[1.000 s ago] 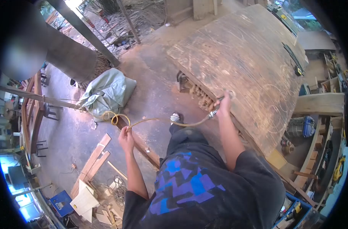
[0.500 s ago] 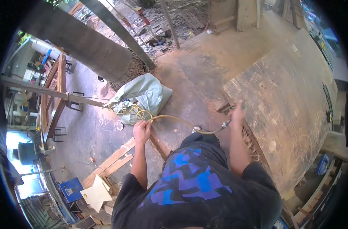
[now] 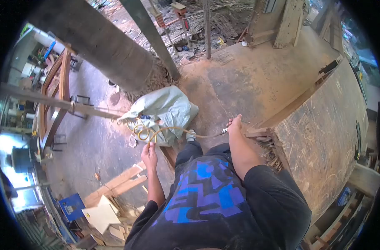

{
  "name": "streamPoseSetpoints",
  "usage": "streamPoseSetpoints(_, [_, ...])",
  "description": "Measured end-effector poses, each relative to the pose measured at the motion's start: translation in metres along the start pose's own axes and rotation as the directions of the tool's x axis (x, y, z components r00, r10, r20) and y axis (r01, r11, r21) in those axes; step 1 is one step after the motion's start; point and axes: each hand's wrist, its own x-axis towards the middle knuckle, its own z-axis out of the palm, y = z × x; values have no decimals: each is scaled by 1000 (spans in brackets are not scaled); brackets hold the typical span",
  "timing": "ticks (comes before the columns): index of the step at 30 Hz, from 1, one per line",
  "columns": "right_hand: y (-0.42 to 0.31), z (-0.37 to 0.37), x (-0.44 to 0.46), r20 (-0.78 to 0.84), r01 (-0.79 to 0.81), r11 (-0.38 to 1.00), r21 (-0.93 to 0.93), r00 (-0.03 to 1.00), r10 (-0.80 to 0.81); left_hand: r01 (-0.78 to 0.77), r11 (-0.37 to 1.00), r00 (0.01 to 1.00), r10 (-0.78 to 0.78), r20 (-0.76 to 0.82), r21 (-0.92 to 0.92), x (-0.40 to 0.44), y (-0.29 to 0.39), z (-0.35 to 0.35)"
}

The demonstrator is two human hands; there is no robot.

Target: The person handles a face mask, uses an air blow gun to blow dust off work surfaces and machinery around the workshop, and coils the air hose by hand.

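Note:
A yellow coiled air hose (image 3: 176, 128) runs between my two hands, its loops hanging over a pale green sack (image 3: 167, 109) on the floor. My left hand (image 3: 149, 154) pinches the hose just below the loops. At the other end, my right hand (image 3: 235, 123) is closed round a tool at the metal hose fitting (image 3: 224, 131); the fingers hide most of this tool. That hand is left of the corner of a large worn wooden table (image 3: 319, 137).
A thick post (image 3: 111, 50) stands behind the sack, with a slanted wooden bar (image 3: 48, 98) to its left. Planks (image 3: 115, 183) and a blue box (image 3: 72, 207) lie at the lower left. Offcuts (image 3: 271, 154) are stacked under the table's edge.
The view has swung to the right and along the table. My right hand has moved off the tabletop to beside its corner, and both hands still hold the hose and tool.

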Motion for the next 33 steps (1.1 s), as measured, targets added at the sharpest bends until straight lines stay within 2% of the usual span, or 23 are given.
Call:
streamPoseSetpoints(3, [8, 27, 17, 38, 0, 994, 109, 999, -4, 59, 996, 995, -64, 77, 63, 62, -19, -1])
streamPoseSetpoints(4, [5, 33, 16, 11, 15, 991, 131, 1000, -17, 36, 988, 995, -49, 84, 150, 83, -17, 3])
streamPoseSetpoints(7, [-6, 48, 13, -35, 82, 983, 166, 996, -77, -219, 929, 958, 148, 245, 297, 151, -8, 19])
streamPoseSetpoints(9, [-12, 53, 8, -21, 148, 973, 175, 989, -147, -308, 924, 913, 221, 343, 226, 193, 3, 39])
streamPoseSetpoints(11, [-14, 52, 19, 15, 68, 974, 215, 997, -73, -355, 926, 845, 258, 468, 129, 228, 23, 65])
streamPoseSetpoints(12, [-12, 50, 28, 35, 27, 972, 234, 999, -36, -417, 891, 810, 275, 517, 180, 241, 38, 78])
streamPoseSetpoints(15, [-8, 47, 62, -170, -27, 821, 571, 974, 151, -416, 907, 730, 292, 618, 62, 281, 62, 128])
streamPoseSetpoints(17, [-15, 56, 44, -296, 77, 677, 732, 931, 214, -381, 925, 708, 297, 641, -7, 298, 78, 164])
streamPoseSetpoints(19, [-14, 65, 44, -336, 126, 535, 835, 887, 316, -390, 918, 666, 338, 665, -76, 307, 105, 199])
streamPoseSetpoints(21, [-14, 75, 50, -290, 105, 407, 907, 856, 427, -385, 921, 627, 306, 716, -57, 309, 139, 229])
streamPoseSetpoints(22, [-20, 85, 51, -249, 101, 299, 949, 824, 509, -381, 922, 609, 305, 733, -67, 308, 154, 245])
streamPoseSetpoints(28, [-58, 115, 93, -98, 46, 103, 994, 810, 578, -436, 879, 413, 387, 824, -194, 296, 238, 313])
streamPoseSetpoints(33, [-126, 137, 126, -45, 60, -11, 998, 852, 522, -296, 947, 399, 241, 885, -124, 316, 265, 372])
